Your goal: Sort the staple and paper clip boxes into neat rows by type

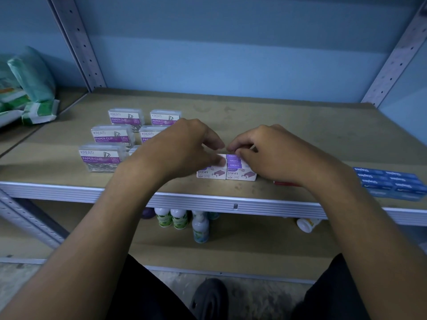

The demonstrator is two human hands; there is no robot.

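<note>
Both hands — left hand [184, 146], right hand [265, 148] — pinch small white-and-purple cardboard staple boxes [227, 169] near the brown shelf's [300, 125] front edge, squaring their row.

Hands: left hand [184, 146] and right hand [272, 151] both rest on the staple boxes [227, 173], fingertips pinching their tops.
Staple boxes: white and purple, side by side, touching, near the shelf [288, 125] front edge.
Clip boxes [111, 137]: clear, two columns at left, partly hidden by the left wrist.
Blue boxes [390, 181]: packed block, far right.
Bottles [180, 219]: lower shelf.
</note>
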